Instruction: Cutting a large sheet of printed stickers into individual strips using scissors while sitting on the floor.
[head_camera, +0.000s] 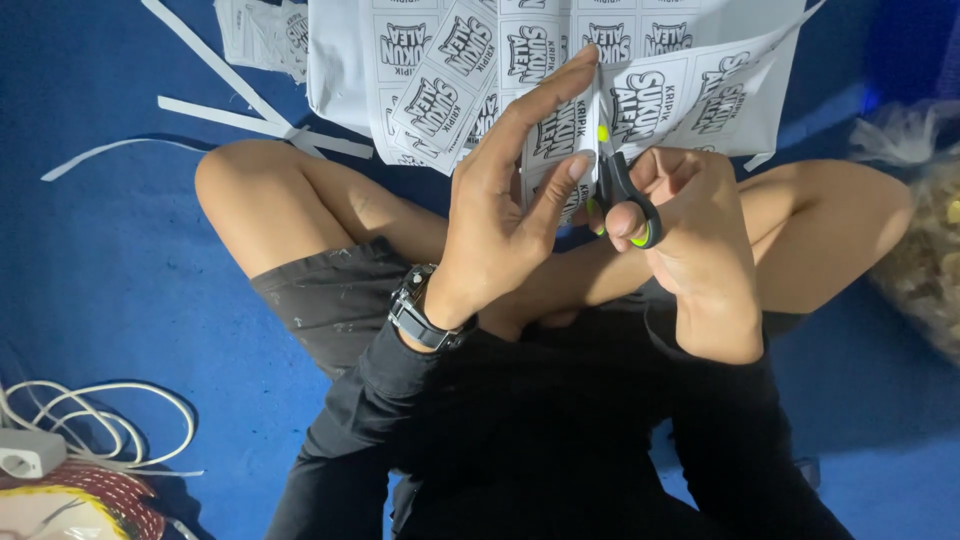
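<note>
I sit cross-legged on a blue floor. My left hand (510, 190), with a dark wristwatch (420, 315) on the wrist, pinches a white sheet of printed labels (560, 60) between thumb and fingers. My right hand (690, 225) grips black scissors with bright green trim (620, 190), fingers through the handles. The blades point up into the sheet, just right of my left fingers. The blade tips are hidden by the paper.
Thin white paper strips (250, 115) lie on the floor at upper left, beside another printed sheet (265, 35). A white coiled cable and plug (90, 425) sit at lower left. Clear bags of snacks (925, 230) lie at the right edge.
</note>
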